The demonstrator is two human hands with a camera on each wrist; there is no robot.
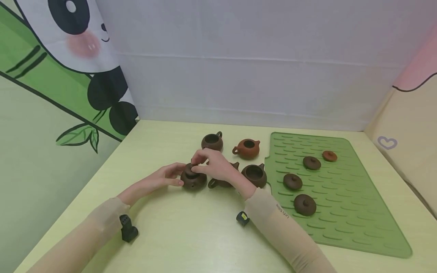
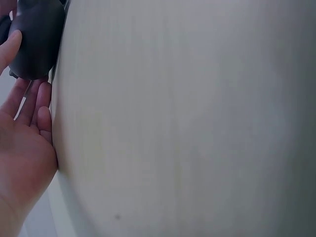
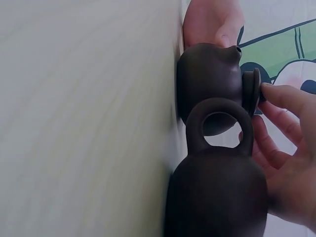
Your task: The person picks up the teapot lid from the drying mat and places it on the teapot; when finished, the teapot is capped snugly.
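Observation:
Thumb and fingers of my left hand (image 1: 158,181) hold a dark brown teapot (image 1: 193,184) from its left side on the table. In the left wrist view, the thumb lies against the dark body (image 2: 37,42) of the pot, the fingers at its base. My right hand (image 1: 218,165) pinches a dark lid (image 3: 255,91) by its knob over that teapot's mouth. The right wrist view shows the lid slightly tilted, its inner collar close to the opening. A second dark teapot (image 3: 217,192), loop handle towards the first pot, stands below the right hand.
Another lidless dark teapot (image 1: 261,182) stands by the right forearm. Behind are a dark teapot (image 1: 212,145) and a reddish-brown one (image 1: 248,152), both lidless. On the right, a green ribbed mat (image 1: 348,204) bears several lids, including a reddish-brown lid (image 1: 329,156).

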